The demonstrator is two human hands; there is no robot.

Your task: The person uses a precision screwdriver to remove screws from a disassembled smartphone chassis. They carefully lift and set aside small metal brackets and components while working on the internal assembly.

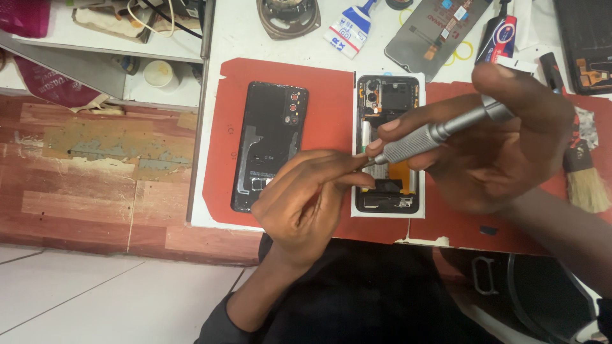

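the right hand (503, 146) grips a grey metal screwdriver (433, 134), its fingers wrapped round the knurled handle and the index finger capping the far end, so the tool slants down toward eight o'clock. the tip meets the pinched fingertips of the left hand (306, 204), whose thumb and index finger are closed narrowly together; whether a screw sits between them is too small to tell. both hands hover over an opened phone (387, 146) lying face down on a white card, its boards and orange flex showing, at the centre of a red mat (331, 76) on the white worktop (236, 32). the phone's black back cover (271, 143) lies just beside it at nine o'clock. a brush (583, 178) rests at three o'clock, and a glue tube (349, 28) lies at twelve o'clock.
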